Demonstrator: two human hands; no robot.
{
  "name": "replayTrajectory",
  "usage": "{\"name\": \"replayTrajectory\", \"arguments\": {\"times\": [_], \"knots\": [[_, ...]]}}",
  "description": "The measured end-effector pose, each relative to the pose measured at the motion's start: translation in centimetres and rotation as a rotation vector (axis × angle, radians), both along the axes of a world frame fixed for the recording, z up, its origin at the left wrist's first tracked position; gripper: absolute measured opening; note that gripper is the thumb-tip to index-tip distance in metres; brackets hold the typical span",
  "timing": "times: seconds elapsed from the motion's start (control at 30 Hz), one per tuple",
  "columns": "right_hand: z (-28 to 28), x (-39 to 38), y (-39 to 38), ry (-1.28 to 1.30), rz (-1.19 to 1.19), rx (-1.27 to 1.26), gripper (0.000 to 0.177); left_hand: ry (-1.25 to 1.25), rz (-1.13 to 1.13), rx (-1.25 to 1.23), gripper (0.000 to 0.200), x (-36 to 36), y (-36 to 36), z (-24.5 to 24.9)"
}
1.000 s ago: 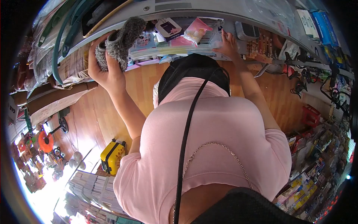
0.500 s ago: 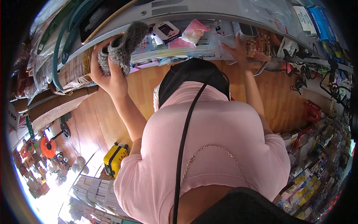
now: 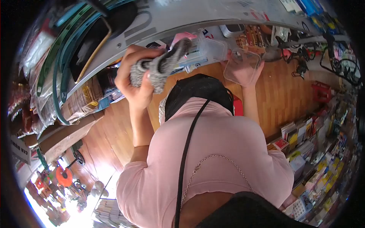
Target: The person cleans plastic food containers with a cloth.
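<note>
My left hand (image 3: 133, 78) is closed around a bunched grey fuzzy cloth (image 3: 161, 68), its thumb pressed on the near side and one end of the cloth sticking out to the right. The cloth is over the goods below the shelf edge. On the right, my right hand (image 3: 245, 70) is behind a clear plastic lid (image 3: 240, 68), its fingers showing through and around it. Beside the lid is another clear plastic container (image 3: 213, 49), which the lid overlaps in this view. Pink packaging (image 3: 183, 37) is partly hidden behind the cloth.
A grey shelf edge (image 3: 167, 31) runs across the top. Cardboard sheets (image 3: 78, 81) and green straps (image 3: 57, 64) are on the left. Black cables (image 3: 300, 66) hang at the right. A red crate (image 3: 321, 91) stands on the wooden floor (image 3: 279, 100), near packed racks of goods.
My left hand has moved right and lower with the grey cloth. My right hand, empty before and reaching near the shelf, is now down and holding the clear plastic lid.
</note>
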State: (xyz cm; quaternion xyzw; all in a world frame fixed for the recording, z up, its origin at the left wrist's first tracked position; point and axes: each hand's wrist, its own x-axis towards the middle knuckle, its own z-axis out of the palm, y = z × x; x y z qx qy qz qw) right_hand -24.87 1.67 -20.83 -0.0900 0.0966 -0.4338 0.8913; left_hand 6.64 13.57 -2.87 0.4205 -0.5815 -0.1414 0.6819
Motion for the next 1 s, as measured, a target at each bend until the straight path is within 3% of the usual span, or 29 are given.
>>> {"name": "replayTrajectory", "arguments": {"times": [0.13,0.2,0.23,0.3,0.33,0.37,0.43,0.7,0.73,0.77,0.8,0.87,0.93,1.0], "knots": [[4.7,0.6,0.1,-0.053,-0.068,-0.024,0.089,-0.182,-0.063,0.045,0.033,-2.9,-2.1,-0.4],[6.1,1.3,-0.2,-0.561,0.095,0.097,0.087,-0.353,-0.21,0.15,0.032,-5.0,-3.4,-1.2],[7.0,1.9,-0.3,-0.561,0.096,0.094,0.087,-0.348,-0.321,0.22,0.034,-6.6,-4.0,-1.8],[8.7,3.6,-0.1,0.091,-0.04,-0.062,0.084,-0.406,-0.484,0.254,0.04,-10.5,-5.6,-3.9],[9.2,4.8,0.3,0.024,-0.002,-0.091,0.079,-0.47,-0.538,0.221,0.045,-12.6,-6.4,-5.4],[8.1,5.2,-0.1,0.021,0.003,-0.095,0.079,-0.472,-0.531,0.218,0.045,-14.2,-7.2,-6.2],[5.0,5.3,-1.0,-0.482,0.144,-0.174,0.079,-0.528,-0.436,0.159,0.047,-16.6,-8.7,-7.3],[8.6,0.8,0.0,-0.114,-0.072,0.137,0.072,-0.469,-0.103,0.3,0.039,-20.6,-13.3,-9.1],[7.8,-0.3,-0.3,-0.376,-0.025,0.161,0.07,-0.473,-0.105,0.301,0.039,-20.8,-13.0,-9.0],[6.9,-1.3,-0.5,-0.636,0.021,0.182,0.068,-0.428,-0.103,0.459,0.038,-21.0,-12.4,-8.9],[7.7,-1.8,-0.5,-0.636,0.016,0.181,0.068,-0.379,-0.1,0.615,0.036,-21.3,-11.6,-8.8],[10.2,-2.6,-0.7,0.275,-0.282,0.11,0.072,-0.382,-0.206,0.528,0.036,-21.6,-9.2,-8.4],[10.5,-3.8,-1.7,0.212,-0.186,0.002,0.073,-0.373,-0.382,0.357,0.039,-22.7,-6.9,-7.5],[11.0,-3.8,-1.3,0.15,-0.023,-0.117,0.077,-0.419,-0.406,0.286,0.042,-23.3,-7.4,-6.5]]}}
